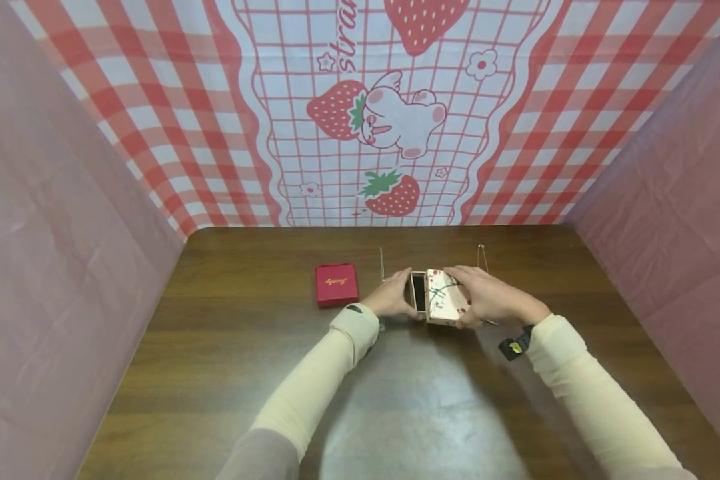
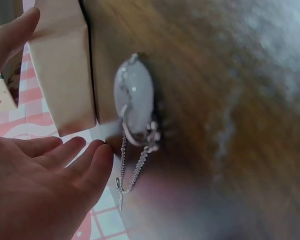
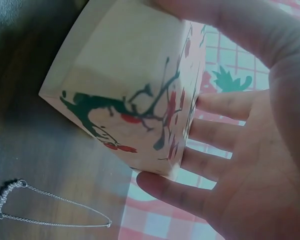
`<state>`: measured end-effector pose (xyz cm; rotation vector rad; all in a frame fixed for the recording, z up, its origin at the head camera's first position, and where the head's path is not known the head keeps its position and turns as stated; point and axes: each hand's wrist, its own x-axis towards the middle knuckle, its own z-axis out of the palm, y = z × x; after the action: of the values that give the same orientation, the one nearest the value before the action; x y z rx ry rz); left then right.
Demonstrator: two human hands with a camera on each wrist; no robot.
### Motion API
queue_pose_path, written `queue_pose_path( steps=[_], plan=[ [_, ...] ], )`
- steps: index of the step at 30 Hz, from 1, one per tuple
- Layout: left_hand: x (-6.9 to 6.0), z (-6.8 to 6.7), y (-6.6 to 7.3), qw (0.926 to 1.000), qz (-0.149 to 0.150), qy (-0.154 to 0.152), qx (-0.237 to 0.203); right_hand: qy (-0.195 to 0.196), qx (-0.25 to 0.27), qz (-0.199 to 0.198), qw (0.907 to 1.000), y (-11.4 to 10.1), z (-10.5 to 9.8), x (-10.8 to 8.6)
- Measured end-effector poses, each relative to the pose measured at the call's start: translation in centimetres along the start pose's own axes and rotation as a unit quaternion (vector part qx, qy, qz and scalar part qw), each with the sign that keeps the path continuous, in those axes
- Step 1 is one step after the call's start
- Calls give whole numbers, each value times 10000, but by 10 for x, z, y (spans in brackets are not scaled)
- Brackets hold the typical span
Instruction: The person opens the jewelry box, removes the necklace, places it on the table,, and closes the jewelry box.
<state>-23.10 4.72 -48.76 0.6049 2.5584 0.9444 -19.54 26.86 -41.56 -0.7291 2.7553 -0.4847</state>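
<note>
My left hand grips the sides of a small tan box with a dark inside, thumb and fingers at opposite edges. In the left wrist view, that box shows its plain tan side between my thumb and fingers. My right hand holds a pale box cover printed with red blossoms and dark branches. The cover sits tilted, against the box's right part. In the right wrist view, my thumb and spread fingers span the cover. Whether the cover overlaps the box is hard to tell.
A red box with gold lettering lies left of my left hand. Near that hand is a silver chain with a white oval pendant. Beside my right hand lies a silver necklace. A patterned cloth hangs behind the wooden table.
</note>
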Motion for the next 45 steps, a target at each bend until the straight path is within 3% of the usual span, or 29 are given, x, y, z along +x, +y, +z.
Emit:
queue_pose_path(
  steps=[13, 45],
  plan=[
    [0, 1, 1, 10000, -27, -8, -28, -84, 124, -31, 9999, 12, 0, 15],
    [1, -1, -3, 9999, -66, -103, -48, -318, 152, -308, 9989, 15, 6, 45]
  ],
)
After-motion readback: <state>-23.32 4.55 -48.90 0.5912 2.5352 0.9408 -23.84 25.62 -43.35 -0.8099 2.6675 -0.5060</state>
